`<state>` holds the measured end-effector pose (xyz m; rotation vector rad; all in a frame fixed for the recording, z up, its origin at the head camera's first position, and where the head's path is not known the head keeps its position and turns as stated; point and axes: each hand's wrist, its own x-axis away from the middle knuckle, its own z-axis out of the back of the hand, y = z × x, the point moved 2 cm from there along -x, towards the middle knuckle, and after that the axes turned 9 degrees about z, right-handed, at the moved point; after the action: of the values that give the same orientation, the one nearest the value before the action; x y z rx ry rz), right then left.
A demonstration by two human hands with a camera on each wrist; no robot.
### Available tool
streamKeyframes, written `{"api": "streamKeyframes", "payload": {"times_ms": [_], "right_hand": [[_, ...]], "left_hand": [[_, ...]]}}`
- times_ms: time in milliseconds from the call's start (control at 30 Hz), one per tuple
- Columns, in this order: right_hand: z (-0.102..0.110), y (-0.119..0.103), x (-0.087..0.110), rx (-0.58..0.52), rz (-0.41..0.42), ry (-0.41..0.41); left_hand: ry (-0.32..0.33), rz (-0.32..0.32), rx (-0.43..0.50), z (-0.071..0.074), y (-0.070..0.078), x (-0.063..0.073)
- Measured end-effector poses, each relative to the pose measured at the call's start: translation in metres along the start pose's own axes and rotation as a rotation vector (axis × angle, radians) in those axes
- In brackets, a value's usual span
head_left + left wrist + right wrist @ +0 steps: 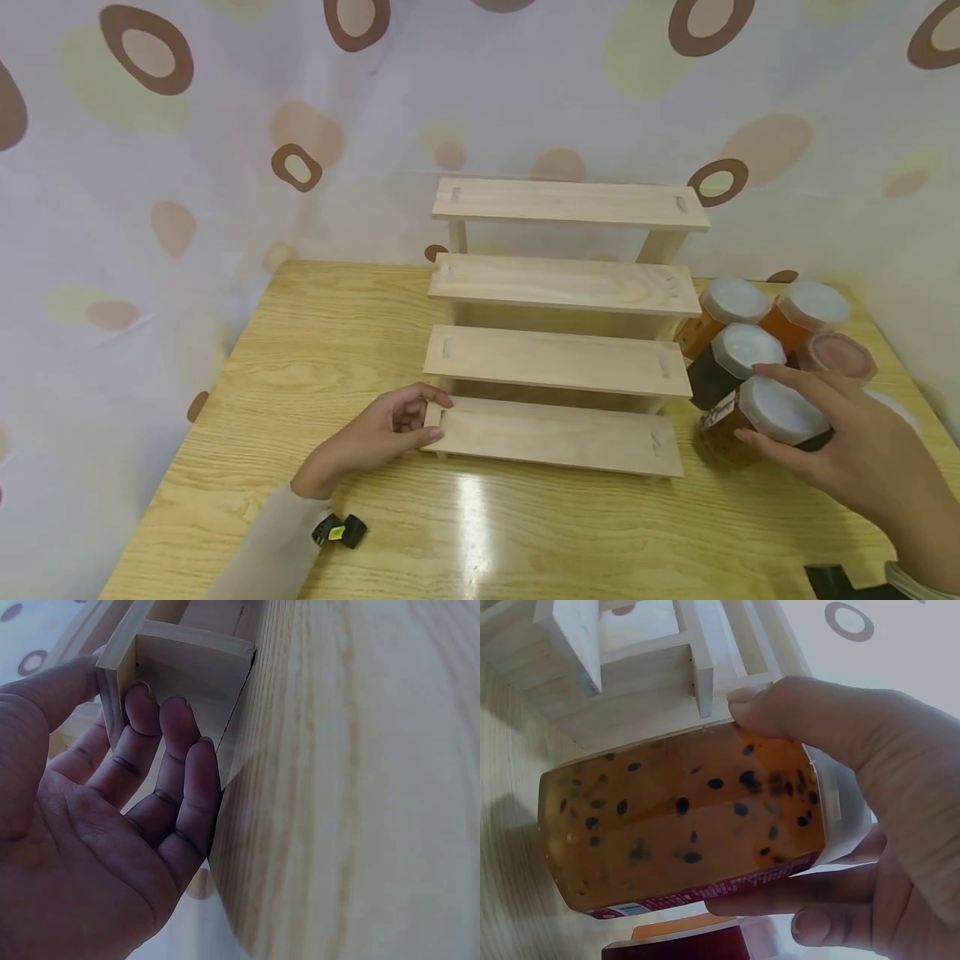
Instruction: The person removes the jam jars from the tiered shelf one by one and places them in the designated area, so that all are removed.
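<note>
A pale wooden four-step rack (555, 358) stands on the table. At the left end of its lowest step, my left hand (390, 433) pinches the board between thumb and fingers. The left wrist view shows that hand's curled fingertips (180, 727) against the end of the board (112, 690). To the right of the rack, my right hand (862, 442) grips a clear jar (682, 817) near its whitish lid (783, 408), thumb on one side and fingers on the other. Orange contents with dark seeds fill this jar, and a printed label runs along one side.
Behind the held jar cluster several others: a dark jar (712, 375), an orange jar (701, 333), another orange jar (783, 325) and one with a reddish top (836, 358). A patterned cloth (360, 217) hangs behind the wood-grain table (315, 333).
</note>
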<state>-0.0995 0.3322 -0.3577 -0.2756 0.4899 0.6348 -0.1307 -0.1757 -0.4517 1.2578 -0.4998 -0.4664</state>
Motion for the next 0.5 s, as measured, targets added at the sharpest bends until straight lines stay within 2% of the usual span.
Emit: {"api": "streamKeyframes", "payload": {"times_ms": [500], "right_hand": [[-0.012, 0.003, 0.009, -0.035, -0.043, -0.013]], "left_hand": [[-0.002, 0.005, 0.013, 0.001, -0.002, 0.0]]}}
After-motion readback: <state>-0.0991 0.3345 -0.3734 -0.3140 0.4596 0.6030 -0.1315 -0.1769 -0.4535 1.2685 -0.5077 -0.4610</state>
